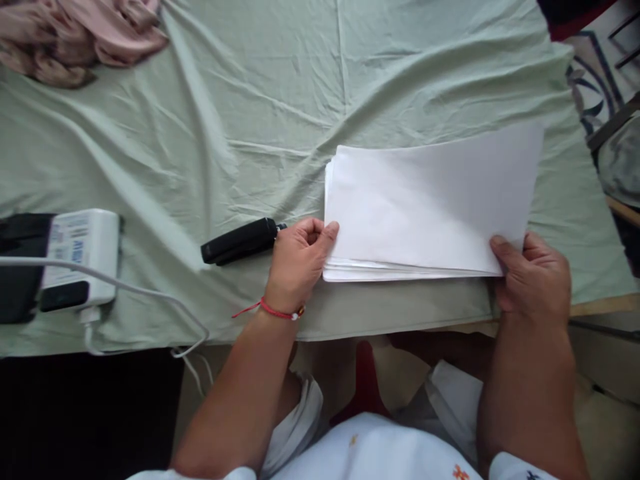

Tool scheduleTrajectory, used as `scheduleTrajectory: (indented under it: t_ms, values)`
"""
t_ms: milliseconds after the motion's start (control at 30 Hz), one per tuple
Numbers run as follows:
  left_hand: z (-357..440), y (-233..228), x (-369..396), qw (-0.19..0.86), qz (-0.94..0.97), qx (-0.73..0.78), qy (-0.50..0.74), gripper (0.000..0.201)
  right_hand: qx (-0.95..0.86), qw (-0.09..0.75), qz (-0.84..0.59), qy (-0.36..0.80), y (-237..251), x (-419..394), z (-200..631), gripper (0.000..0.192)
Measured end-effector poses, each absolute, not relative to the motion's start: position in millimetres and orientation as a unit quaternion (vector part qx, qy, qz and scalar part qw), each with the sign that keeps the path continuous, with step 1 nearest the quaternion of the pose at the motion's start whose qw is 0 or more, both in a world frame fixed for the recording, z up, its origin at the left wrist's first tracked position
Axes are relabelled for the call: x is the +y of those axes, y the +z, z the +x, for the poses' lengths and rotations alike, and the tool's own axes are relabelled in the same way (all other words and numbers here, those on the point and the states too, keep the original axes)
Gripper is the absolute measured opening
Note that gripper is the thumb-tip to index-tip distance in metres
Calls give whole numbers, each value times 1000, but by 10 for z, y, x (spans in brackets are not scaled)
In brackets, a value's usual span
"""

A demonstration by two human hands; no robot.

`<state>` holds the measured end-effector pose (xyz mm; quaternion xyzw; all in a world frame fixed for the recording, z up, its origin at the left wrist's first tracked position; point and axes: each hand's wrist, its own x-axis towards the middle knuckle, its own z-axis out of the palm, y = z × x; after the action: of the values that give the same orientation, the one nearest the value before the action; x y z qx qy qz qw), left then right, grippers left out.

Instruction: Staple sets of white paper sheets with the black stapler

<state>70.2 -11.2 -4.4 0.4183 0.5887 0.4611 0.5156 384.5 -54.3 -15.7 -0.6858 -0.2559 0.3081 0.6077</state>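
Note:
A stack of white paper sheets [425, 207] is held over the front part of the cloth-covered table. My left hand [303, 257] pinches its left edge, thumb on top and fingers bent at the side. At the lower right corner my right hand [535, 277] grips the sheets, its thumb on top and its other fingers partly hidden. The right end of the stack curves upward, while the lower left edges are slightly fanned. Just left of my left hand lies a black stapler-like object [240, 241], its metal end close to my fingers.
A pale green cloth [270, 100] with wrinkles covers the table. To the left, a white power bank-like box [83, 247] sits by a dark flat item [20, 273], with a white cable [150, 293] running off the front edge. Pinkish fabric [115, 33] is bunched at the far left.

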Motion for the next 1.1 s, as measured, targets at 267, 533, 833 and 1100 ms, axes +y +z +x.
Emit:
scheduleTrajectory:
  t_ms: [267,533,833,1100]
  values:
    - [693,-38,-97,579,382,549,466,58,-229,642,-669,295,-122,-517,3841,28]
    - [679,196,-129,650,380,558,350,58,-219,656,-670,270,-187,-509,3909,29]
    - [627,133,-114,625,394,556,381,62,-213,659,-660,291,-186,-492,3890,32]
    - [659,-23,-115,663,329,505,444,55,-220,644,-637,361,-104,-535,3841,41]
